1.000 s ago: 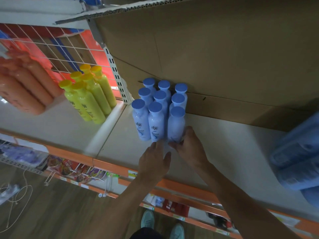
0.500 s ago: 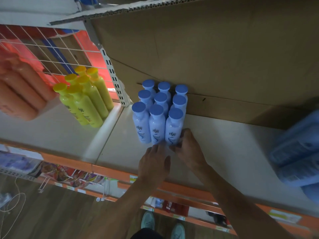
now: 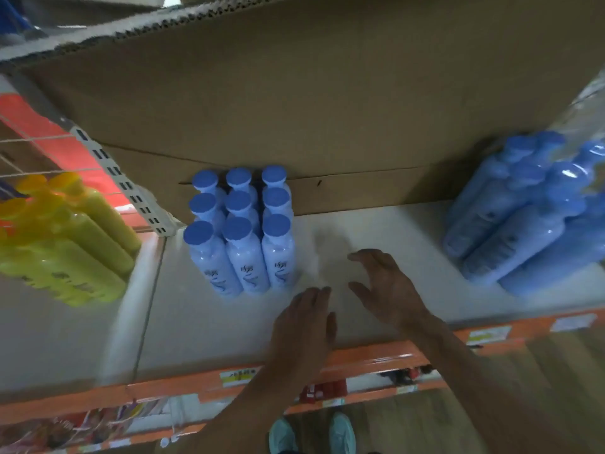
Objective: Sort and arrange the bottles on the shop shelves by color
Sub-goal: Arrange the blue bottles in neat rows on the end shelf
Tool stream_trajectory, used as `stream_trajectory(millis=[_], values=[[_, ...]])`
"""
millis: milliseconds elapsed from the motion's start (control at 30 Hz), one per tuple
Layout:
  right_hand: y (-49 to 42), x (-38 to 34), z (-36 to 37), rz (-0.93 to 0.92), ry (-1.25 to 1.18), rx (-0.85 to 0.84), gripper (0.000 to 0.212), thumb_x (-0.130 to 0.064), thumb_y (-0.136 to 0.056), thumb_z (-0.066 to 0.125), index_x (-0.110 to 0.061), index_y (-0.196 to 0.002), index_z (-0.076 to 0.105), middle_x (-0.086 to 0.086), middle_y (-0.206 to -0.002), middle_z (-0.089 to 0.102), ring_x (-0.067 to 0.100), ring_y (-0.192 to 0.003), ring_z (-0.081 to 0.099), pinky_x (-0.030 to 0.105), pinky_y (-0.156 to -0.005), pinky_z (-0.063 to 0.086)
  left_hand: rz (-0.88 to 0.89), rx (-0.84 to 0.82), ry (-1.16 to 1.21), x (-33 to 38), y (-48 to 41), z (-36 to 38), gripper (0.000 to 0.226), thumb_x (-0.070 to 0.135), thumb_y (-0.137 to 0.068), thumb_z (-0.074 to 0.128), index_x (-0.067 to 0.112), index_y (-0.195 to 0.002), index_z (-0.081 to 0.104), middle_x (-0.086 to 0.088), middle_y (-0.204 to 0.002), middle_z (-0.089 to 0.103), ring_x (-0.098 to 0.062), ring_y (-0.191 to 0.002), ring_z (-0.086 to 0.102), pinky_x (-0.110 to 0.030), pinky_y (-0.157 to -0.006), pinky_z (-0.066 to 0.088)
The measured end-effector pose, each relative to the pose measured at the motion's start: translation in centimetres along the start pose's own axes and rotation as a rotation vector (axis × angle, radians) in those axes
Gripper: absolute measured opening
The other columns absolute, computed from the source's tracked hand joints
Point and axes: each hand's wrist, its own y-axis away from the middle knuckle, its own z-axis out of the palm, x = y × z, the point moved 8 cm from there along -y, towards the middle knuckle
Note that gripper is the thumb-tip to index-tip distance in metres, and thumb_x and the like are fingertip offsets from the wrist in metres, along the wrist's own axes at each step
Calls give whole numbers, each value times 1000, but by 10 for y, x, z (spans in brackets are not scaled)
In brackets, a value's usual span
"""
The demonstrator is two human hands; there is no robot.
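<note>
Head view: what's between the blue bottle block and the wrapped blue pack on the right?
In the head view, bare shelf board runs from the blue bottle block to the wrapped blue pack; only the right hand is over its front.

Left hand (image 3: 302, 326) flat, right hand (image 3: 386, 286) spread, both holding nothing

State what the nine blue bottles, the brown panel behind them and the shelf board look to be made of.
Blue bottles: likely plastic, smooth with a slight sheen; pale bodies show soft highlights, and the caps are darker blue.
Brown panel: corrugated cardboard, matte; the fluted edge shows along its top.
Shelf board: perhaps painted metal or laminate, off-white and smooth; the look leaves it open.
</note>
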Motion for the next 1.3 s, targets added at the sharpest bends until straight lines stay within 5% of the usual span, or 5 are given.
stream_trajectory(millis=[400,867,1033,1167,1300], values=[[90,109,-97,304,49,269,43,-23,-87,71,-17,-127,59,3,-122,61,25,-111,57,39,-87,52,297,-92,3,94,-68,31,60,41,-98,48,17,-152,34,-6,-155,40,-23,-145,33,-36,-113,36],[101,190,-130,419,-29,334,65,-42,-89,63,-24,-142,31,8,-107,69,34,-88,69,45,-68,55,173,-195,492,204,-176,54,82,30,-91,65,26,-157,16,7,-158,32,-10,-141,35,-22,-105,33],[95,194,-122,438,-100,332,66,-45,-89,60,-22,-143,28,7,-123,63,35,-84,69,44,-65,54,125,-256,705,213,-189,66,76,17,-85,73,38,-141,27,33,-127,46,26,-109,43,-2,-83,40],[92,191,-125,446,-73,354,59,-44,-90,61,-17,-135,33,6,-114,64,33,-83,69,39,-59,50,51,-271,750,208,-200,73,72,26,-76,77,38,-133,35,18,-130,54,2,-115,54,-36,-95,52],[86,179,-126,432,-45,374,61,-38,-90,65,-8,-133,36,12,-101,67,37,-79,65,30,-57,32,62,-234,727,204,-213,67,55,23,-71,75,37,-117,48,13,-112,62,-8,-108,62,-30,-83,53]])
